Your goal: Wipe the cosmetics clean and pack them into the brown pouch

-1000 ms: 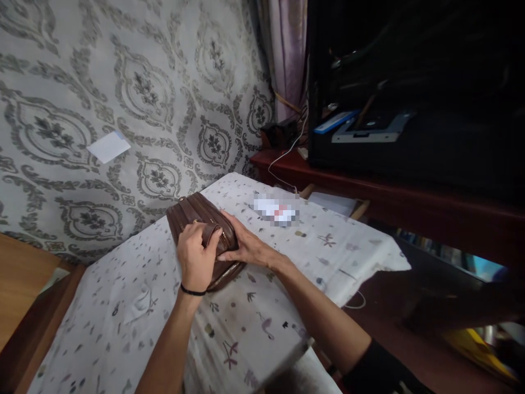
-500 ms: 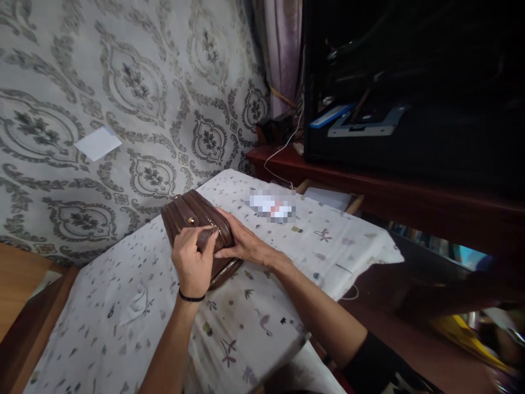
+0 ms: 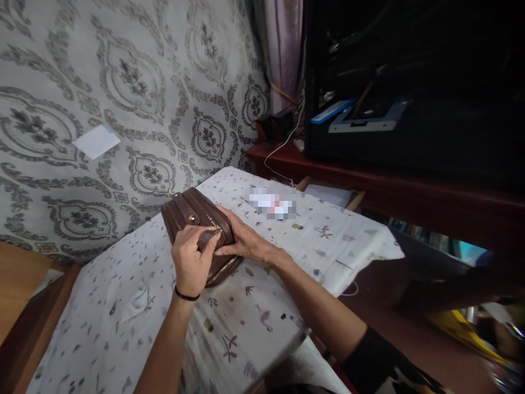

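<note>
A brown leather bag (image 3: 197, 205) with brass-coloured zippers and a studded strap lies on the cloth-covered table. Thumb and forefinger of my left hand (image 3: 191, 260) are pinched by the zipper on its upper side, on what looks like a zipper pull, mostly hidden by the fingers. My right hand (image 3: 246, 241) grips the bag's right end, thumb on the near side and fingers along the far edge. Another zipper (image 3: 223, 271) runs along the near lower edge.
A blurred-out white item (image 3: 273, 203) lies on the patterned tablecloth (image 3: 328, 235) beyond my right hand. Crumpled white tissue (image 3: 137, 301) is at the left. An open drawer (image 3: 328, 194) and a dark screen (image 3: 410, 82) stand behind, and a patterned wall (image 3: 123, 109) borders the table.
Both hands keep their hold on the bag. My left wrist has shifted slightly left, and the pinching fingers have moved a little to the right along the zipper.
</note>
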A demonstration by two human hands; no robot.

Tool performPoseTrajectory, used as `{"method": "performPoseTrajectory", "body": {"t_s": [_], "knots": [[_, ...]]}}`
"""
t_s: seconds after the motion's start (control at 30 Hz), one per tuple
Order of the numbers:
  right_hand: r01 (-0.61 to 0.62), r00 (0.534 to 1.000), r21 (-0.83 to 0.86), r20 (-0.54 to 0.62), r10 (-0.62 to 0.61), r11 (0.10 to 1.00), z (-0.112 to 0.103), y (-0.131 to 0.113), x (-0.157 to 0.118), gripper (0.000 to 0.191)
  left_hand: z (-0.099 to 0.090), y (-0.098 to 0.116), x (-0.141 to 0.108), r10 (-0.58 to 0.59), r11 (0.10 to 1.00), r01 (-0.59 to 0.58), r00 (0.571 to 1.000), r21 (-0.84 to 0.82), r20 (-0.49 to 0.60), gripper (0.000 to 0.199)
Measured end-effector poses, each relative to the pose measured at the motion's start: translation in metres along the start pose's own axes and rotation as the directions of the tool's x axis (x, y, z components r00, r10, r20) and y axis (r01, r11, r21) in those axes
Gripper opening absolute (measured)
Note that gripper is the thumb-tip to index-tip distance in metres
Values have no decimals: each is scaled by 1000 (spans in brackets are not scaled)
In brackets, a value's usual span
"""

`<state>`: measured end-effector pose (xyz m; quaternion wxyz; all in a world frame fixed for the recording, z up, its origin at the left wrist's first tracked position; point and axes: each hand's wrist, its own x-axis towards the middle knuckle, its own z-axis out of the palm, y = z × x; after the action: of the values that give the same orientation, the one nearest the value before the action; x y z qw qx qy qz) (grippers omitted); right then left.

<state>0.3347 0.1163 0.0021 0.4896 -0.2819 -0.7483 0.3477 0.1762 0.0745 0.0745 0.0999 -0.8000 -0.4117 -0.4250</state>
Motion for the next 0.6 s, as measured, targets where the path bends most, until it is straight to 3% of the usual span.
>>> {"method": "performPoseTrajectory", "body": {"t_s": [0.2,0.6], "knots": [[2,1000,-2,-6,-2,1000,0,3,1,112,-4,0,1,23,999,-22,997,-24,68,15],[4,999,43,53,-7,999,-5,0,1,116,-4,0,2,-7,999,10,997,-45,71,11]]}}
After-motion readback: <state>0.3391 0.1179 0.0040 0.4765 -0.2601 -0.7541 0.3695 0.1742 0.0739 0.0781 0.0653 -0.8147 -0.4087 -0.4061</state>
